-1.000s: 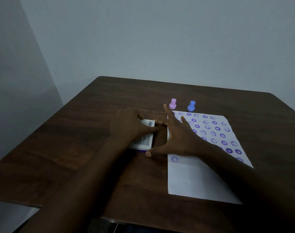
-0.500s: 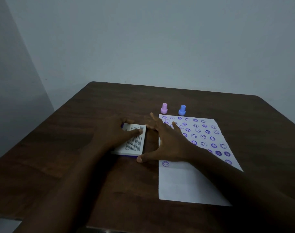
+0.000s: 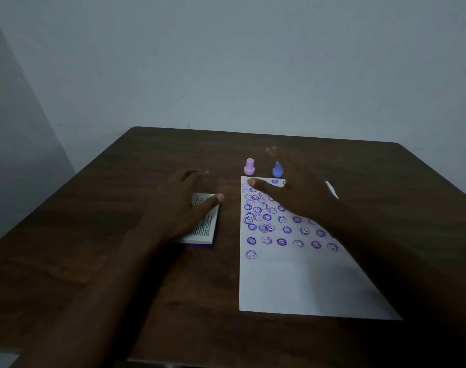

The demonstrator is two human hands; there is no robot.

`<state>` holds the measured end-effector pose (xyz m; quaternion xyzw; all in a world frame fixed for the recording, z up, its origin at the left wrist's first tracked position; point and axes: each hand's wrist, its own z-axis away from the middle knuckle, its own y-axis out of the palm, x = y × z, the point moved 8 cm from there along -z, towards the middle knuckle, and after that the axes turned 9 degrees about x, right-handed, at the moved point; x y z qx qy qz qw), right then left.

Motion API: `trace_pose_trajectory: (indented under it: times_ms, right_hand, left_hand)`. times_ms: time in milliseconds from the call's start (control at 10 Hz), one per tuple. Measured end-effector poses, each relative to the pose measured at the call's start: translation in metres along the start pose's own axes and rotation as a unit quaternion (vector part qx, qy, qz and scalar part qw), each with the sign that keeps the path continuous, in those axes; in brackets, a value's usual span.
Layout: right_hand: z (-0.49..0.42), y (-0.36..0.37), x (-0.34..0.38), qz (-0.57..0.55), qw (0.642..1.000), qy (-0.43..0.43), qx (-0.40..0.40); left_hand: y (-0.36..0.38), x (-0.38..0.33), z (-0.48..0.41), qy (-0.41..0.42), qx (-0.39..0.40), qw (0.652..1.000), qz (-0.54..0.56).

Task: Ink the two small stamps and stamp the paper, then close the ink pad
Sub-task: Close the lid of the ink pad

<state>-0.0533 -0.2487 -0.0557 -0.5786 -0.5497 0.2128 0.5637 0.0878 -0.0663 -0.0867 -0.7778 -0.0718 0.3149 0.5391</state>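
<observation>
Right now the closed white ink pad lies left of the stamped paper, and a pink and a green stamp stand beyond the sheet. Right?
Not quite. In the head view the second small plastic stamp is blue, not green; it stands beside the pink one.
</observation>
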Motion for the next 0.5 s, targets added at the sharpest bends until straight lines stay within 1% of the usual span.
trace_pose_trajectory:
  times_ms: [100, 200, 300, 400, 500]
  right_hand:
    - [0.014, -0.002, -0.022, 0.032, 0.999, 0.035, -0.009]
    - [0.029, 0.002, -0.029, 0.067, 0.997, 0.030, -0.033]
    - [0.028, 0.002, -0.035, 0.052, 0.998, 0.036, -0.029]
    - [0.018, 0.012, -0.040, 0.033, 0.999, 0.026, 0.000]
    - [-0.009, -0.005, -0.048, 0.012, 1.000, 0.022, 0.008]
  left_hand:
    - [0.002, -0.009, 0.002, 0.012, 0.005, 1.000, -0.022]
    - [0.009, -0.022, 0.002, 0.033, 0.018, 0.998, -0.046]
    - [0.013, -0.033, 0.000, 0.046, 0.032, 0.996, -0.071]
    - [0.018, -0.038, -0.006, 0.050, 0.050, 0.994, -0.082]
    - [0.006, -0.040, -0.031, 0.041, 0.047, 0.994, -0.087]
